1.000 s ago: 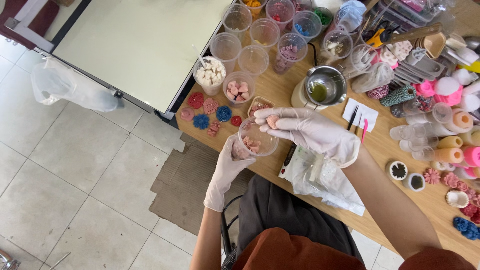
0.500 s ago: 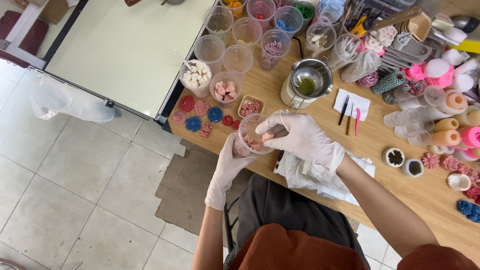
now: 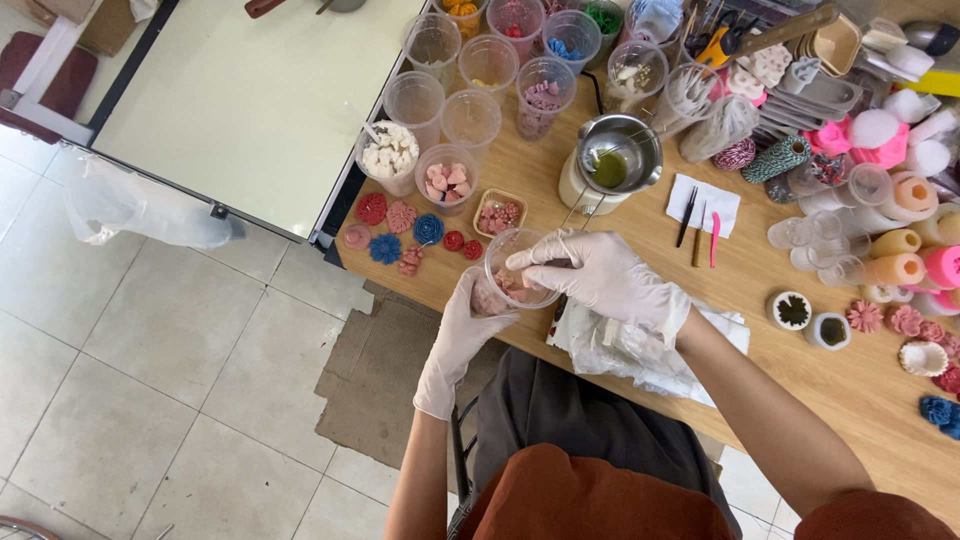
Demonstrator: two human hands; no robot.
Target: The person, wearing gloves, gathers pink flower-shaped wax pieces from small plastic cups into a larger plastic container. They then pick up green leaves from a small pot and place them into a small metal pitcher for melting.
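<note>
Cup: clear plastic cup (image 3: 518, 268), held off the near edge of the wooden table (image 3: 760, 300), just beside the small tray (image 3: 499, 213).
Left hand (image 3: 462, 335): gloved, wrapped around the cup's side.
Right hand (image 3: 600, 275): gloved fingertips (image 3: 520, 262) at the rim; whether they pinch anything, cannot tell.
Handling: likely light, thin-walled, flexes; hold mid-wall gently.

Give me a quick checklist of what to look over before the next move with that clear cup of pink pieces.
1. Cup held firmly: ok. The left hand wraps the clear plastic cup from below and the side.
2. Cup upright: ok, its mouth faces up.
3. Right hand placement: ok. The right hand lies over the rim, fingers reaching in.
4. Grip on a pink wax piece: cannot tell; the fingertips hide what they pinch.
5. Cup over the wooden table: not ok. It hangs at the table's edge, partly over the floor.
6. Nearby metal melting pot: ok, apart from both hands.
</note>
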